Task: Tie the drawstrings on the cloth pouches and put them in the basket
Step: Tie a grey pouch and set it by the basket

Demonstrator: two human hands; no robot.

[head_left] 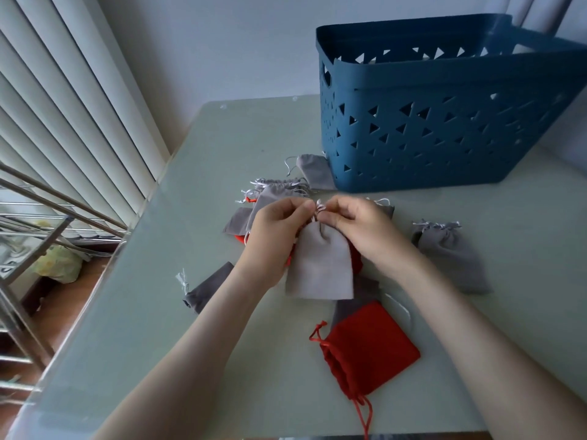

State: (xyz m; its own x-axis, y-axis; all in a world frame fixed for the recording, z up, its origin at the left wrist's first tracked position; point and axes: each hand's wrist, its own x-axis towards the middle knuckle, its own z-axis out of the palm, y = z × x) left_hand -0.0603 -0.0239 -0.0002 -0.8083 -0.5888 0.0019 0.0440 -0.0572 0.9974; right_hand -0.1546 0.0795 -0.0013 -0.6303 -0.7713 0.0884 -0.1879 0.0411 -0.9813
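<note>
Pinching pouch [320,265] drawstring [319,207] near basket [444,138]

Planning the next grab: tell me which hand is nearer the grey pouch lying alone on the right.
Right. The right hand sits just left of that grey pouch; the left hand is farther left.

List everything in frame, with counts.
basket: one, blue, far right of the table
held pouch: one, light grey, between both hands
loose grey pouches: at least five, scattered on the table
red pouch: one, near edge; more red partly hidden under the hands
table: one, pale green
blinds: white, left
left hand: pinches the held pouch's top
right hand: pinches its drawstring
</note>
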